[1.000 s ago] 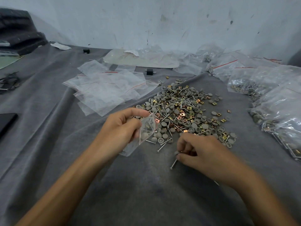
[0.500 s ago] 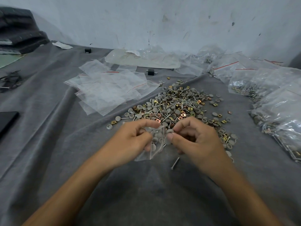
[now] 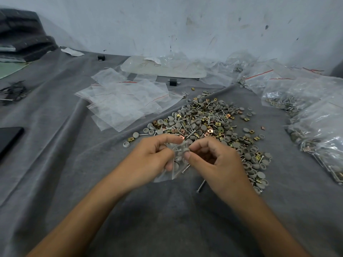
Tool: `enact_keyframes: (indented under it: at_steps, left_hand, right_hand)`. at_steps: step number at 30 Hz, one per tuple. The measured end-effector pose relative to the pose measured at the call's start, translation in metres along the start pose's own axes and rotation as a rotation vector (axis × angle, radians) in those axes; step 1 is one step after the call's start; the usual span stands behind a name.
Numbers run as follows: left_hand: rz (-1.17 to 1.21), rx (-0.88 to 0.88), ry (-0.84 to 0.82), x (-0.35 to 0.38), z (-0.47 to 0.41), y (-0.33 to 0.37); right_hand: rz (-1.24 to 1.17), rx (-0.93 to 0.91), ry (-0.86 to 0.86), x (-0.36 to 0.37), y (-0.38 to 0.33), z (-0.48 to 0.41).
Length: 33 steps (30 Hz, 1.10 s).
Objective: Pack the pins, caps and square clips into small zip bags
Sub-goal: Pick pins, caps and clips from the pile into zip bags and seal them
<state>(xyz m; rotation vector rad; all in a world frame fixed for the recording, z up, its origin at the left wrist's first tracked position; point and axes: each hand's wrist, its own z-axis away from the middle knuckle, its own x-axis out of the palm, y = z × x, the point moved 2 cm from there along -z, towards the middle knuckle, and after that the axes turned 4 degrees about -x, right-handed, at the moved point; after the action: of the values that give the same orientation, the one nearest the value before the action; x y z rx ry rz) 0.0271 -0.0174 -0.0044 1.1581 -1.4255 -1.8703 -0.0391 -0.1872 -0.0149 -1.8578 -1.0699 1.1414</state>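
A heap of grey caps, metal pins and brass square clips (image 3: 206, 123) lies on the grey cloth ahead of me. My left hand (image 3: 148, 160) pinches a small clear zip bag (image 3: 176, 167) that holds a few caps and a pin. My right hand (image 3: 213, 162) meets the bag's mouth and pinches a grey cap (image 3: 185, 150) there with thumb and fingers. One loose pin (image 3: 201, 186) lies on the cloth just below the bag.
Empty zip bags (image 3: 122, 102) lie spread at the left of the heap. Filled bags (image 3: 319, 119) pile up along the right. A black flat object (image 3: 9, 138) sits at the left edge, with dark folded cloth (image 3: 24, 34) at the far left.
My right hand left the loose pin on the cloth, rose to the bag's mouth and now holds a cap there. The left hand brought the bag toward the middle.
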Motion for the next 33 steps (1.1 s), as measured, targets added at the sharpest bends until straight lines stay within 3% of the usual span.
enact_keyframes:
  at_steps: [6, 12, 19, 24, 33]
  left_hand:
    - [0.051, 0.016, 0.023, -0.002, -0.001, 0.0]
    - [0.138, -0.005, 0.125, -0.018, -0.005, -0.004]
    - [0.19, -0.017, 0.158, -0.022, -0.006, -0.006]
    - [0.181, -0.019, 0.152, -0.022, -0.005, -0.005]
    - [0.13, -0.021, 0.147, -0.019, -0.005, -0.003]
  right_hand:
    - [0.105, -0.057, -0.029, 0.004, -0.001, 0.002]
    - [0.169, 0.007, 0.129, -0.027, 0.009, -0.011]
    - [0.586, -0.069, -0.111, -0.007, 0.018, -0.007]
    - [0.72, -0.045, -0.125, 0.009, 0.023, -0.006]
    - [0.62, 0.025, -0.173, 0.009, 0.019, -0.008]
